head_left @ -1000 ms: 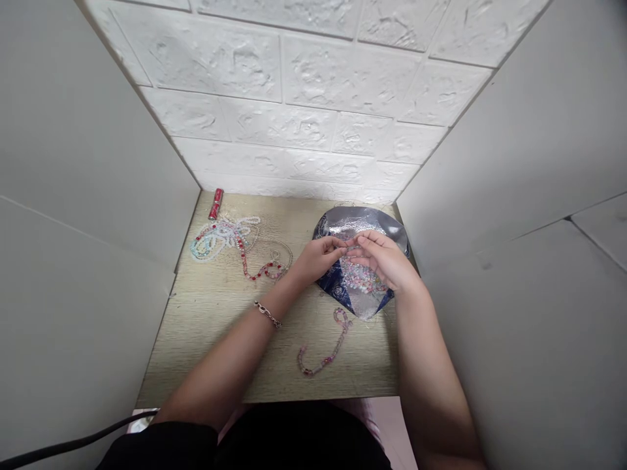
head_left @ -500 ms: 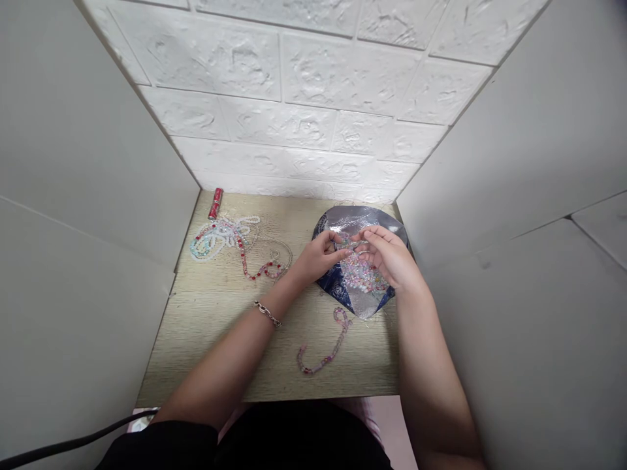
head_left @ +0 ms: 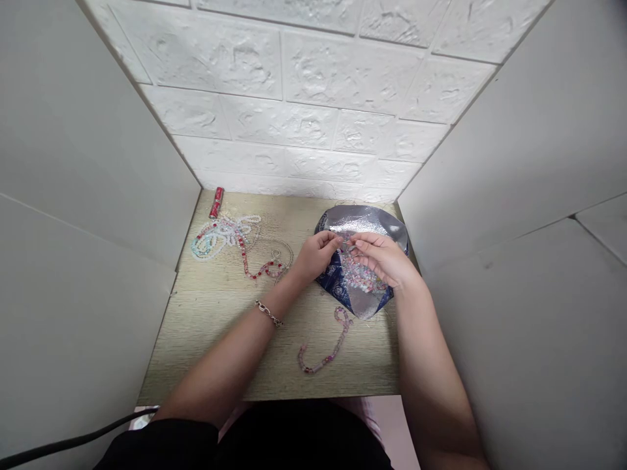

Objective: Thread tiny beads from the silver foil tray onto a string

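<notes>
Both hands are above a dark blue pouch (head_left: 360, 219) with a shiny silver lining, laid open at the right of the table. Loose pink, clear and pastel beads (head_left: 363, 279) fill its middle. My left hand (head_left: 316, 254) is closed in a pinch over the pouch's left side. Close beside it, my right hand (head_left: 382, 258) pinches with thumb and forefinger, its other fingers curled over the beads. What lies between the fingertips is too small to make out. A pink and purple bead strand (head_left: 337, 346) lies in front of the pouch.
A tangle of white, pale blue and red bead strands (head_left: 223, 236) lies at the table's left. Behind it is a small red cylinder (head_left: 216, 202). Grey panels flank the wooden table (head_left: 206, 352), with a white brick-pattern wall (head_left: 294, 124) behind. A black cable (head_left: 78, 440) runs at lower left.
My left thumb and forefinger have closed into a tighter pinch. The right hand's fingers have shifted slightly lower, with fingertips still near the left ones. The bead strands stay in place.
</notes>
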`<state>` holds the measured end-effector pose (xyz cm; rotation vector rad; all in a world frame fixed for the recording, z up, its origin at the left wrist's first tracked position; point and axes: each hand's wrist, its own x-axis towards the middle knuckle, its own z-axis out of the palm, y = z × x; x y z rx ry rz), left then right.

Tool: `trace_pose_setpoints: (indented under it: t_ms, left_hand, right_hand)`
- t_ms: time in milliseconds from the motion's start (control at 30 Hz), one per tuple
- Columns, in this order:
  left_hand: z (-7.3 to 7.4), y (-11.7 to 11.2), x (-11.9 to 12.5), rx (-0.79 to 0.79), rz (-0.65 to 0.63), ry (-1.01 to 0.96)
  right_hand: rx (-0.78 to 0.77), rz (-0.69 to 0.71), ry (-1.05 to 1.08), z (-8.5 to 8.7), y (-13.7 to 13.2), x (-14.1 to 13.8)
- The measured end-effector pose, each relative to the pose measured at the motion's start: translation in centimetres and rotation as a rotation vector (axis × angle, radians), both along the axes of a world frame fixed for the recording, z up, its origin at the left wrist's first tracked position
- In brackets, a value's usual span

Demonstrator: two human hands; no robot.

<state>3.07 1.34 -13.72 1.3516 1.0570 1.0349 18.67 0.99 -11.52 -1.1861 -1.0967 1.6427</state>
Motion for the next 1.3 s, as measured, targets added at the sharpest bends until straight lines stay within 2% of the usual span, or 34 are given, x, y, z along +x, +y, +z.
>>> trace_pose_setpoints:
  t_ms: [500, 800, 1300]
  left_hand:
    - [0.11, -0.26, 0.14, 0.020, 0.053, -0.027]
    - [0.52, -0.64, 0.14, 0.077, 0.081, 0.036]
    - [0.08, -0.85, 0.18, 0.199, 0.102, 0.170]
  right_hand:
    - [0.027, 0.018, -0.031, -0.25, 0.02, 0.05]
    - [-0.005, 0.024, -0.024, -0.18, -0.03, -0.01]
    - [0.029, 0.037, -0.132, -0.04, -0.10, -0.31]
